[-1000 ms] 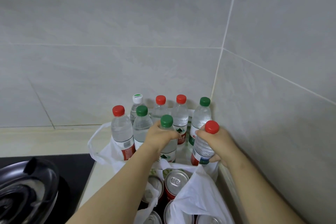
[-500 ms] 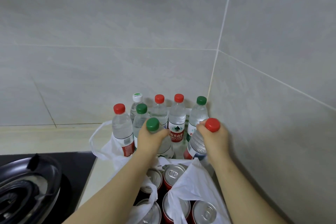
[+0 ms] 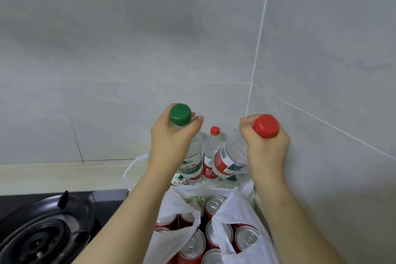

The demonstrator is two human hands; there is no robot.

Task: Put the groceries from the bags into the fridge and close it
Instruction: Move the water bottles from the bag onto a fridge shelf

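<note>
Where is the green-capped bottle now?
Head view, centre-left: the left hand grips the green-capped bottle, above the bag of cans, left of the right hand's red-capped bottle.

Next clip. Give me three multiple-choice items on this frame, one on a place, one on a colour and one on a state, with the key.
1. The red cans sit: A in the white bag; B on the burner; C on a shelf.
2. The left hand grips a bottle whose cap is: A red; B green; C white.
3. The right hand is: A flat on the wall; B gripping a red-capped bottle; C holding nothing.
Key: 1 A, can tops show inside the open bag. 2 B, the cap is plainly green. 3 B, its fingers curl round the bottle's neck.
</note>
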